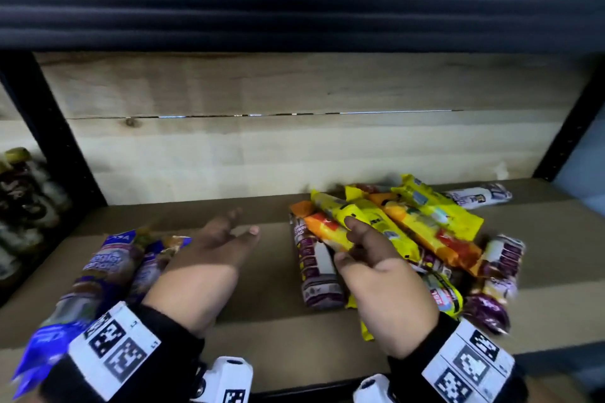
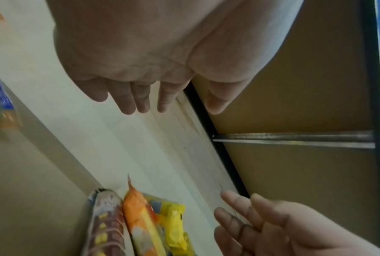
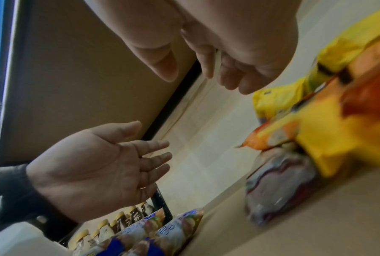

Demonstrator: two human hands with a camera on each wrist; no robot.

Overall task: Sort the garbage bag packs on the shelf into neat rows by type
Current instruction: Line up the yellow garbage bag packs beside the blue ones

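Slippage looks the likeliest trouble: the right hand (image 1: 373, 271) reaches loose-fingered and empty over the jumbled heap of yellow and orange packs (image 1: 409, 222) just beyond its fingertips, while the left hand (image 1: 209, 258) hangs flat, so one tug could scatter neighbours.

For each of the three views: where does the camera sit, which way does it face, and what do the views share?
Head: looks down at the shelf; both hands show.
Left wrist: looks along the open left hand toward the back board.
Right wrist: looks along the right hand toward the pile of packs.
Shared: both wrist views catch the opposite hand.
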